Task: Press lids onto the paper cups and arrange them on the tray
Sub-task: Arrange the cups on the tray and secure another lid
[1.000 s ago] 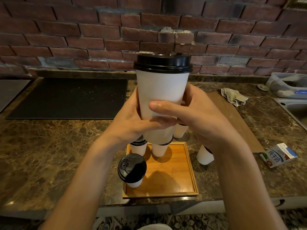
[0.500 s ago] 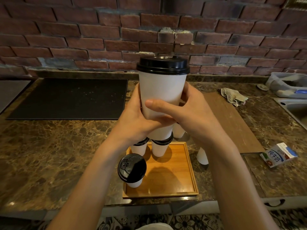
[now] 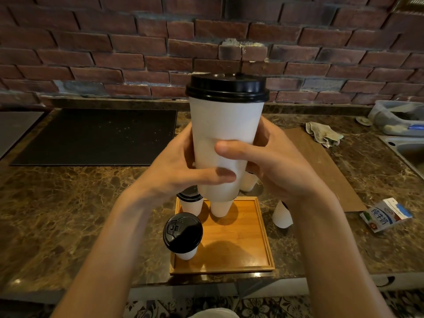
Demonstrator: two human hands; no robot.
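**Fig.** Lidded cup held over the tray, head view. One paper cup (image 3: 226, 134) is gripped round its lower half by both hands: left hand (image 3: 183, 171) w/ thumb laid across the front wall, right hand (image 3: 282, 166) w/ thumb just above it, fingers curled behind. The cup is held upright, clear of the tabletop (image 3: 68, 203), above the tray's 12 o'clock edge. Its black lid (image 3: 227, 88) sits level and appears seated, as far as can be seen.

Step judged in hand: pressing done for this cup, placement pending. On the wooden tray (image 3: 241, 244), a lidded cup (image 3: 182, 232) stands at 7 o'clock. Two more stand at 11–12 o'clock, one w/ lid visible, the other's top hidden. Off the tray, a side cup (image 3: 282, 216) stands at 3 o'clock and a far cup (image 3: 249, 182) at approx. 1 o'clock; whether these carry lids cannot be told.

The next move is judged to call for lowering the cup, kept vertical, onto a free spot, e.g. centre or 5 o'clock, w/o nudging neighbours. A milk carton (image 3: 385, 214) lies further out at 3 o'clock.
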